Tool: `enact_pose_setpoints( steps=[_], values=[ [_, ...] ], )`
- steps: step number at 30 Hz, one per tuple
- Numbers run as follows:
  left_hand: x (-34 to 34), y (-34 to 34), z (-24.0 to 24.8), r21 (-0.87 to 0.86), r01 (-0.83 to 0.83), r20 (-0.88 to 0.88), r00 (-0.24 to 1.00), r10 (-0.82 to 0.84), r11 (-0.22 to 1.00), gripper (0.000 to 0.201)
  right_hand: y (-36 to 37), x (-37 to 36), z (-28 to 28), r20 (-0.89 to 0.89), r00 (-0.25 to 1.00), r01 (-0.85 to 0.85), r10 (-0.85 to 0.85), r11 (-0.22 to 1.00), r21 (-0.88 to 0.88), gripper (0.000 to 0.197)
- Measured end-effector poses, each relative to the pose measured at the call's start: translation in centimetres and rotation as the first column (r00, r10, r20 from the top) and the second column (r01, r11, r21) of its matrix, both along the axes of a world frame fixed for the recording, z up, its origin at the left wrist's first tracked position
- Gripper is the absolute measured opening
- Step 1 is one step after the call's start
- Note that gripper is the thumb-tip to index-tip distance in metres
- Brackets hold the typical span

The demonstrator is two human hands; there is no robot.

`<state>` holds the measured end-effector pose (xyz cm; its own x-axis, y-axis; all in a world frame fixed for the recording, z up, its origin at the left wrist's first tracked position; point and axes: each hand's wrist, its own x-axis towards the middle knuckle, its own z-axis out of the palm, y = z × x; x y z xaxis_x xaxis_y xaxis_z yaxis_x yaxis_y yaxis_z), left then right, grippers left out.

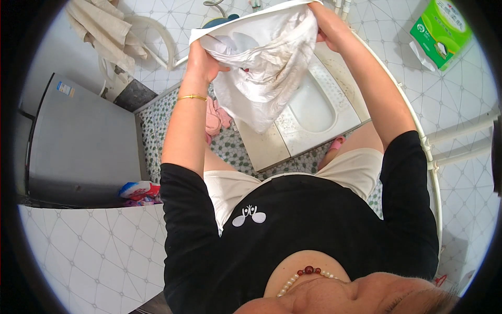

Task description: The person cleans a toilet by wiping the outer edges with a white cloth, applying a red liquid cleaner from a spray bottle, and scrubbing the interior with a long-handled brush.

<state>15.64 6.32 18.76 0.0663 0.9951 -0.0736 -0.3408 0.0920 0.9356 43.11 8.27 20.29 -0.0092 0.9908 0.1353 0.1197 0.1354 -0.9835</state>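
Stretched between both hands is a white garment (261, 68). Its top edge runs taut from hand to hand, and the thin, wrinkled fabric hangs down to a point and looks damp, with greyish marks. My left hand (205, 62), below a gold bracelet, closes on the edge's left end with the thumb pointing inward. At the other end my right hand (328, 30) grips the raised corner, its fingers partly hidden. Under the cloth lies a white squat toilet (316, 107), partly covered from view. Part of a blue basin (219, 22) shows behind the garment.
A grey cabinet-like appliance (86, 141) stands left, with a colourful package (138, 191) beside it. Beige cloth (104, 31) hangs at upper left. Pink fabric (215, 118) lies low by the toilet step. A green tissue pack (442, 34) and white pipes (418, 110) are on the right.
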Motion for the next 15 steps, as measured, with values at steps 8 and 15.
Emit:
enact_pose_setpoints(
  steps=[8,15],
  values=[
    [0.3,2.7,-1.1,0.163,-0.04,0.432,0.901,-0.035,0.986,0.049,1.9,-2.9,-1.3,-0.25,0.959,-0.138,0.137,0.99,0.012,0.055],
    [-3.9,6.2,-0.2,-0.003,0.082,-0.019,0.996,-0.082,0.997,0.033,6.9,5.0,-3.0,0.828,0.288,-0.043,-0.48,0.858,0.512,0.056]
  ],
)
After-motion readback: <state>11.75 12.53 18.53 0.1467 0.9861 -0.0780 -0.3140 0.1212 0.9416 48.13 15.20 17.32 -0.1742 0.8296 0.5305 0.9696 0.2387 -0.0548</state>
